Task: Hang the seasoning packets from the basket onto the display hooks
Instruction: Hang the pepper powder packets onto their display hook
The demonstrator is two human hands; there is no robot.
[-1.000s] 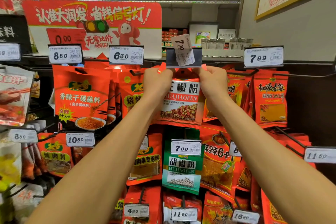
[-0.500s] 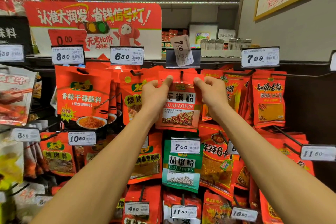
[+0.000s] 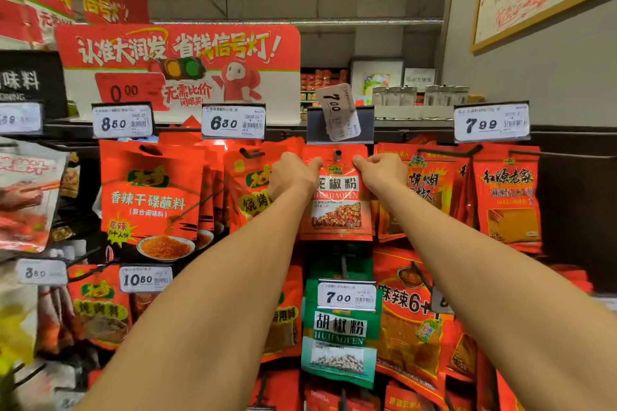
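A red seasoning packet (image 3: 336, 207) with white lettering hangs in the top row of the display, its hang hole on the metal hook (image 3: 337, 154). My left hand (image 3: 292, 177) pinches its upper left corner. My right hand (image 3: 380, 173) pinches its upper right corner. Just above the hook, a flipped-up price tag (image 3: 338, 112) reading 7.00 sits crooked in its dark holder. The basket is out of view.
Red packets (image 3: 150, 197) fill the hooks to the left and more red packets (image 3: 507, 197) hang to the right. A green packet (image 3: 339, 330) hangs directly below. Price tags (image 3: 233, 122) jut out along the top rail. A grey wall (image 3: 534, 70) stands on the right.
Both hands have lowered the red packet from just under the tilted tag, and its hole now sits on the hook. The view has shifted slightly downward.
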